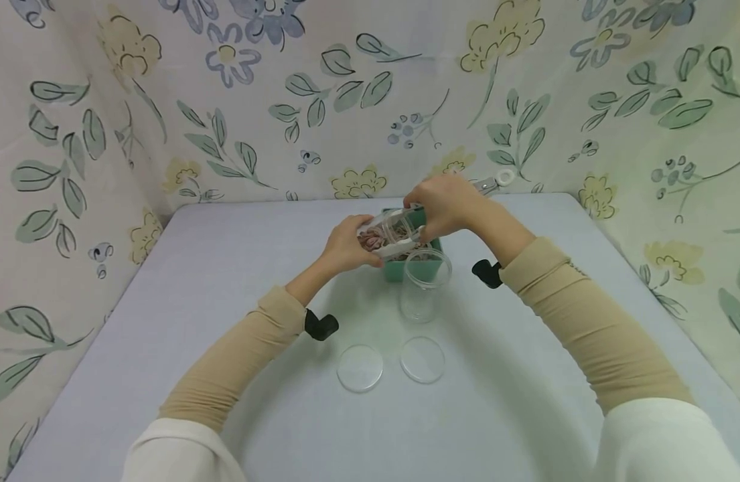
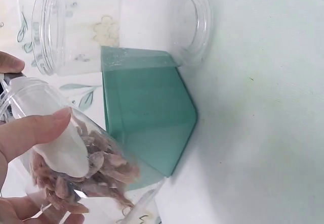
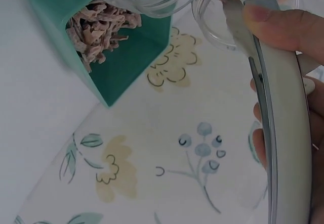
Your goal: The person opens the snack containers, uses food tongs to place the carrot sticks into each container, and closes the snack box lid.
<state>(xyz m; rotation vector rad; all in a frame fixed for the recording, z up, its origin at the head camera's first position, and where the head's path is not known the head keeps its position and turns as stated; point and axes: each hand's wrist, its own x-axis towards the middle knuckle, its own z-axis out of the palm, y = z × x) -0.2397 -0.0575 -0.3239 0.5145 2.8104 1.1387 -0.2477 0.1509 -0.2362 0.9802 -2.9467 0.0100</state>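
My left hand [image 1: 348, 244] grips a clear jar [image 2: 119, 155] tilted on its side, with pinkish-brown dried strips [image 2: 104, 173] inside. My right hand [image 1: 447, 206] holds a pair of tongs [image 3: 288, 113] with pale handles and metal edges. The tongs' white tip [image 2: 63, 150] reaches through the mouth into the jar, among the strips. Behind the held jar in the head view is a green bin [image 1: 396, 271]. More of the same strips [image 3: 98, 32] lie in the bin, as the right wrist view shows.
A second clear jar [image 1: 419, 301] stands uncovered just in front of the green bin. Two round clear lids [image 1: 360, 368] lie flat on the white table [image 1: 255, 234], nearer to me. A flowered curtain [image 1: 345, 100] hangs along the back and both sides.
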